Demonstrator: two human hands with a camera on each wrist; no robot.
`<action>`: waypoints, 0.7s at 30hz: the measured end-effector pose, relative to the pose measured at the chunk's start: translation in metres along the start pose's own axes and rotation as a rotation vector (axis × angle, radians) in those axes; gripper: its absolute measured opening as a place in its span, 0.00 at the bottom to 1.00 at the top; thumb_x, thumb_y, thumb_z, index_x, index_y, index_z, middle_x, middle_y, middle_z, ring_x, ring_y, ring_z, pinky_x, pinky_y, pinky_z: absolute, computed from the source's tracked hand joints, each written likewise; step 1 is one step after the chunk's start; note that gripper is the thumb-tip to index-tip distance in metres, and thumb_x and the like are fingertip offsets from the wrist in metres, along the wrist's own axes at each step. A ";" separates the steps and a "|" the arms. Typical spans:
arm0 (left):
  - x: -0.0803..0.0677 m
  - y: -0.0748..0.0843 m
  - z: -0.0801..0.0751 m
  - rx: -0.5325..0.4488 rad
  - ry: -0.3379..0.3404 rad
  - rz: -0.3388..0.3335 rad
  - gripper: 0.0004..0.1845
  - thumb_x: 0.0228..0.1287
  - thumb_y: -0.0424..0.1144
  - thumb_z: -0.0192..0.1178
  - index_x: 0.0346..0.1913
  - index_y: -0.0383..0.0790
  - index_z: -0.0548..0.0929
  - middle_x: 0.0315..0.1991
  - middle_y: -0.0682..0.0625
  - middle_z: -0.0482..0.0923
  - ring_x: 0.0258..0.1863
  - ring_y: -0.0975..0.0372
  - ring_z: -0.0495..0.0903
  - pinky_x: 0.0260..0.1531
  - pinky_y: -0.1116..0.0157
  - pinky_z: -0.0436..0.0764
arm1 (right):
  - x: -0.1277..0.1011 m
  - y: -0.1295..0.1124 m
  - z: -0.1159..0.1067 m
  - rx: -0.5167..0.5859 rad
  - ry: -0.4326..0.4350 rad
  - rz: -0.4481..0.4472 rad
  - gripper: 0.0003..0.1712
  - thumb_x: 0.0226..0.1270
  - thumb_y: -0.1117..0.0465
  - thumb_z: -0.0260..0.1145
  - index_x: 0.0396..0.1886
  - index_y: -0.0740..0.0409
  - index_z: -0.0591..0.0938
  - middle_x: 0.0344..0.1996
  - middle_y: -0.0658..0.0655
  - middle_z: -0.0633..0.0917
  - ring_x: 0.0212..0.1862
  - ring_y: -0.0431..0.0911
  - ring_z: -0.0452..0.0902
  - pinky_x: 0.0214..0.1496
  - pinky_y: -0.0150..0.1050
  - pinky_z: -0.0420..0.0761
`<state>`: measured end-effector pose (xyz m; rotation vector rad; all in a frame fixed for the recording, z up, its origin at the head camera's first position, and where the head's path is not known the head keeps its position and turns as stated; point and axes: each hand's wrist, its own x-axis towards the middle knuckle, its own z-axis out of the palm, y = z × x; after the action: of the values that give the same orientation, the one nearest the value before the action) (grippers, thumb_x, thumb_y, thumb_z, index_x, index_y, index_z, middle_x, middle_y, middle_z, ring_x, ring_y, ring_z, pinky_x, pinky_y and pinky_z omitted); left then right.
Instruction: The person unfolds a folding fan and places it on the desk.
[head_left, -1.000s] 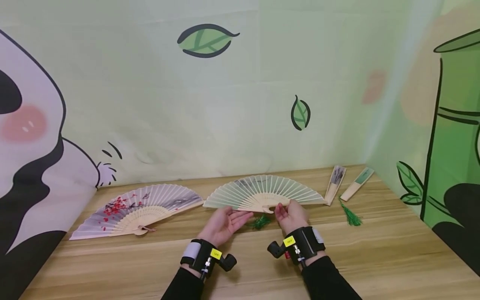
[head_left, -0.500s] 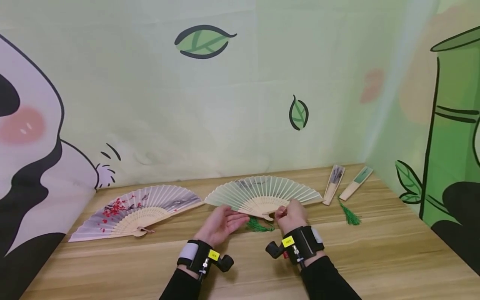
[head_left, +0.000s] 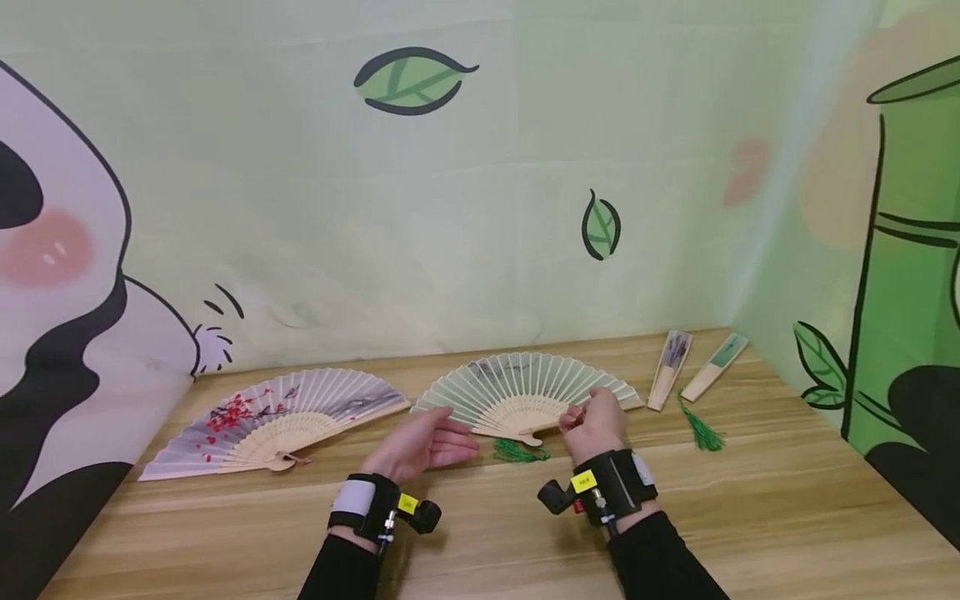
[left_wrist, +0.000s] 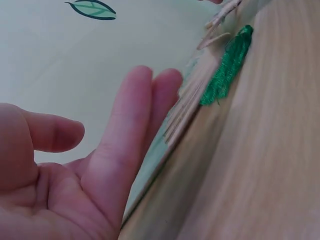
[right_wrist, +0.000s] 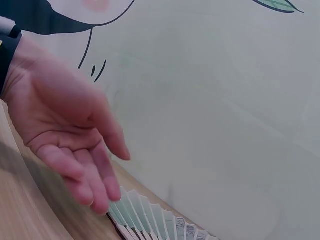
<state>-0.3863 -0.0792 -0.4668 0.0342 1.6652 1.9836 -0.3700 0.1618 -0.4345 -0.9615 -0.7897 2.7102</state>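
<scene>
A pale green folding fan [head_left: 525, 404] lies spread on the wooden table [head_left: 465, 533], its pivot end toward the person. Below it rests its green tassel [head_left: 520, 451], also clear in the left wrist view. Beside the fan's left lower edge is my left hand [head_left: 420, 443], palm turned inward and fingers nearly straight; it grips nothing. At the right lower edge hovers my right hand [head_left: 597, 425], fingers loosely curled, with nothing visible in them. Whether its fingertips touch the fan is hard to tell. The right wrist view shows the left hand and part of the fan [right_wrist: 142, 215].
A spread purple fan [head_left: 285, 425] with red blossoms lies to the left, its tip close to the green fan. Two folded fans, one greyish [head_left: 670, 371] and one green [head_left: 715, 367] with a green tassel [head_left: 702, 432], lie at the right. A printed backdrop [head_left: 480, 250] stands behind.
The green fan's pivot end has settled a little lower, baring the tassel. My left hand has drawn back to the left, and my right hand has moved slightly right, off the pivot.
</scene>
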 end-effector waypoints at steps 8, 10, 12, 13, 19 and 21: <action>-0.003 0.009 0.006 0.055 -0.018 0.063 0.25 0.79 0.42 0.39 0.59 0.17 0.67 0.41 0.36 0.83 0.42 0.51 0.85 0.45 0.60 0.83 | -0.001 -0.003 0.000 -0.031 -0.019 0.001 0.12 0.74 0.61 0.48 0.29 0.53 0.57 0.15 0.48 0.56 0.19 0.39 0.57 0.19 0.27 0.60; -0.003 0.011 0.007 0.049 -0.013 0.076 0.24 0.79 0.41 0.41 0.59 0.17 0.67 0.42 0.34 0.82 0.41 0.51 0.85 0.45 0.61 0.83 | -0.002 -0.003 0.000 -0.049 -0.005 -0.018 0.14 0.73 0.62 0.49 0.28 0.53 0.57 0.14 0.47 0.57 0.19 0.39 0.58 0.20 0.27 0.60; -0.003 0.012 0.011 0.048 -0.001 0.089 0.23 0.78 0.39 0.41 0.58 0.17 0.68 0.44 0.31 0.81 0.41 0.51 0.85 0.44 0.60 0.83 | -0.002 -0.003 0.000 -0.062 0.017 -0.041 0.13 0.72 0.62 0.50 0.27 0.53 0.57 0.15 0.47 0.58 0.19 0.40 0.59 0.20 0.28 0.61; -0.003 0.012 0.013 0.053 0.010 0.097 0.23 0.77 0.38 0.42 0.58 0.17 0.68 0.44 0.30 0.81 0.41 0.50 0.85 0.44 0.60 0.83 | -0.003 -0.004 0.000 -0.068 0.026 -0.052 0.13 0.72 0.62 0.50 0.28 0.53 0.58 0.15 0.48 0.58 0.19 0.40 0.59 0.20 0.28 0.61; 0.000 0.014 0.026 0.157 0.061 0.145 0.21 0.76 0.36 0.42 0.55 0.17 0.71 0.47 0.25 0.78 0.39 0.49 0.85 0.43 0.58 0.84 | -0.004 -0.005 0.000 -0.099 0.060 -0.103 0.06 0.70 0.62 0.52 0.33 0.54 0.64 0.20 0.49 0.60 0.20 0.40 0.61 0.21 0.30 0.63; 0.001 0.016 0.033 0.214 0.077 0.165 0.20 0.76 0.35 0.43 0.54 0.18 0.72 0.45 0.25 0.79 0.36 0.50 0.86 0.41 0.57 0.85 | -0.005 -0.006 0.001 -0.110 0.049 -0.128 0.05 0.71 0.61 0.52 0.34 0.53 0.65 0.20 0.49 0.61 0.20 0.40 0.61 0.21 0.30 0.63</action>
<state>-0.3814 -0.0508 -0.4451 0.1814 1.9758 1.9358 -0.3672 0.1651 -0.4282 -0.9608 -0.9647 2.5483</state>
